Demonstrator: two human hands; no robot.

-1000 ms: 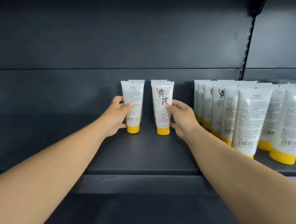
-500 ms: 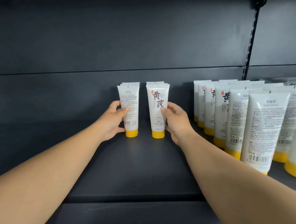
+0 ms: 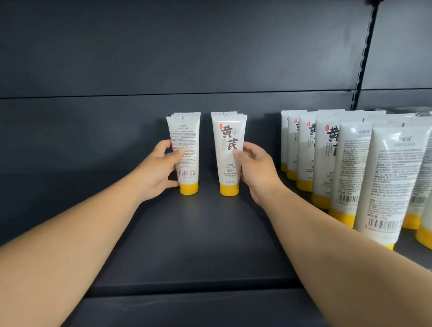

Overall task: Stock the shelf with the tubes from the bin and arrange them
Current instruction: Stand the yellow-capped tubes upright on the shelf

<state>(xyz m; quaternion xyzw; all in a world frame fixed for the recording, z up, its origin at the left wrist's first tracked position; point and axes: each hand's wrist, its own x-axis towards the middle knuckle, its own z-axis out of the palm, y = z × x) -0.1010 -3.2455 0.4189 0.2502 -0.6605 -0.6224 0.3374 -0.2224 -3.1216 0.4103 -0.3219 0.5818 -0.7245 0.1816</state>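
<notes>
On dark shelf, two hands gripping two front tubes.

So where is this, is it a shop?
Probably a shop, or a stockroom set up like one. The dark metal shelf hangs on a slotted upright, and many identical white tubes with yellow caps stand in neat rows. The left hand and right hand each hold a tube.
</notes>
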